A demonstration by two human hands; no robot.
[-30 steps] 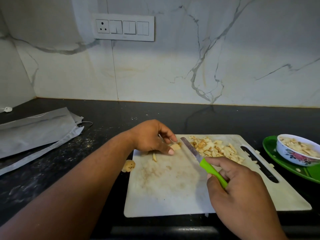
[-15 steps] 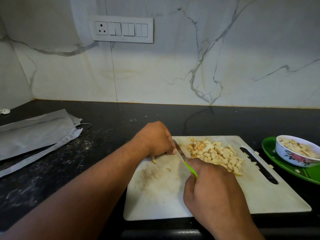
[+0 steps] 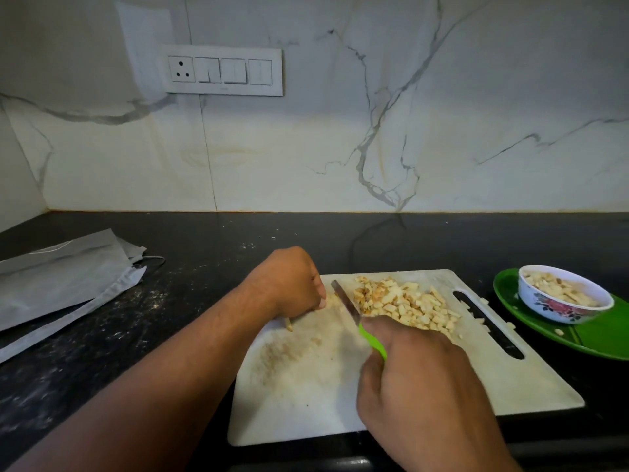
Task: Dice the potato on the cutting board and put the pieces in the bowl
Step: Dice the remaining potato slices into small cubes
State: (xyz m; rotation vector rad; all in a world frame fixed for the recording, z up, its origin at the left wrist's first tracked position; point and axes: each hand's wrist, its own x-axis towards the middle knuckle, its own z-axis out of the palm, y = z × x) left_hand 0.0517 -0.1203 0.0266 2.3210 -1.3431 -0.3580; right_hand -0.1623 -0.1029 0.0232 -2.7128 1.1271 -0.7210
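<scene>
A white cutting board (image 3: 510, 379) lies on the black counter. On its far half sits a heap of diced potato (image 3: 405, 303). My left hand (image 3: 289, 284) curls over a small potato piece (image 3: 332, 299) at the board's far left and pins it down. My right hand (image 3: 415, 379) grips the green handle of a knife (image 3: 345, 301), whose blade rests on the board right beside the left fingertips. A stray potato sliver (image 3: 289, 324) lies under the left hand. A floral white bowl (image 3: 563, 296) holding potato pieces stands at the right.
The bowl sits on a green plate (image 3: 606, 338) with a few loose potato bits. Folded grey cloth (image 3: 64, 281) lies on the counter at the left. A switch panel (image 3: 221, 71) is on the marble wall behind.
My right hand drew in and brought the knife blade down beside the left fingertips. My left hand curled tighter over the small piece. The view has shifted downward.
</scene>
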